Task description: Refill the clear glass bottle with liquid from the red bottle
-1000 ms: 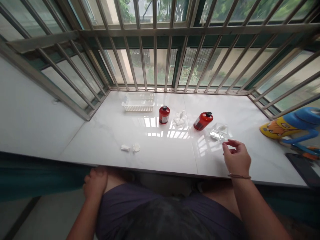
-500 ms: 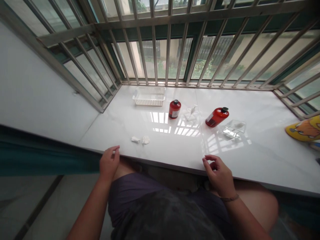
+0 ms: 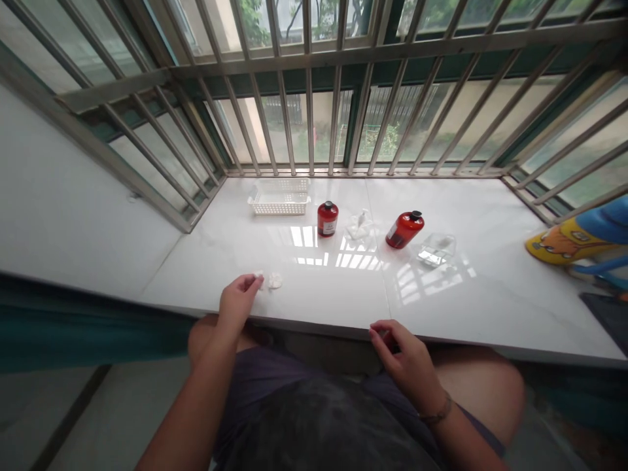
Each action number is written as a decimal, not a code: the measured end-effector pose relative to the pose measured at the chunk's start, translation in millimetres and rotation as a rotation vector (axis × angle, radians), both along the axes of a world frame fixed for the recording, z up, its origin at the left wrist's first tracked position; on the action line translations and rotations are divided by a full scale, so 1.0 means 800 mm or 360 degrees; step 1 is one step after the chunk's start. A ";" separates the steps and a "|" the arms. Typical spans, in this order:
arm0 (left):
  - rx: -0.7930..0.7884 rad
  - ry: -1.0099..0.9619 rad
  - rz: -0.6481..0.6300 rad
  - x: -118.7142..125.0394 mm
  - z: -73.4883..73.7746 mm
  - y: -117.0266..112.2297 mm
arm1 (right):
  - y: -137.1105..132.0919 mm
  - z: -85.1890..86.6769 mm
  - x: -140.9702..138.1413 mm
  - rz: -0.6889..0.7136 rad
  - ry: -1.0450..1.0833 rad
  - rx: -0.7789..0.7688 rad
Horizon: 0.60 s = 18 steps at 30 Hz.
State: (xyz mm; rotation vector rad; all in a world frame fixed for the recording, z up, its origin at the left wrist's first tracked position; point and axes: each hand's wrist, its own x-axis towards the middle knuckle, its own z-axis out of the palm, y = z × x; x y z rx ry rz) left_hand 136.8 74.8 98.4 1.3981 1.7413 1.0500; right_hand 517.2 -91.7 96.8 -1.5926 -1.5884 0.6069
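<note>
Head view, the only one on file. We find the left hand at the front of a white tiled window sill, its grip nearly closed, with the fingertips drawn together at a small wad of white tissue. We cannot confirm that it has hold. A second tissue wad lies just beside the first. Both appear light and soft – liable to crush, and best taken by pinching a raised fold rather than pressing down on the glossy tile. The right hand curls at the sill's front edge with its fingers bunched; whether that grip has anything in it, we cannot tell. Farther back stand a white plastic basket, two red bottles with a crumpled tissue between them, and a clear box. A blue-and-yellow toy sits at the far right.
</note>
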 end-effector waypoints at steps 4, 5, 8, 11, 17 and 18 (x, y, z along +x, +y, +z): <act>-0.0178 -0.0478 -0.0083 0.057 0.013 -0.048 | -0.001 0.013 -0.017 0.0108 0.0177 -0.0239; -0.0225 -0.0576 -0.0117 0.071 0.018 -0.060 | 0.001 0.017 -0.023 0.0145 0.0217 -0.0290; -0.0496 -0.1114 -0.0260 0.109 0.031 -0.094 | 0.009 0.032 -0.044 0.0257 0.0338 -0.0399; -0.0657 -0.1258 -0.0463 0.131 0.040 -0.118 | 0.018 0.043 -0.064 0.0337 0.0468 -0.0493; -0.0683 -0.1015 -0.0666 0.147 0.037 -0.137 | 0.020 0.040 -0.085 0.0310 0.0502 -0.0518; -0.0689 -0.1014 -0.0645 0.148 0.036 -0.138 | 0.020 0.038 -0.086 0.0298 0.0508 -0.0521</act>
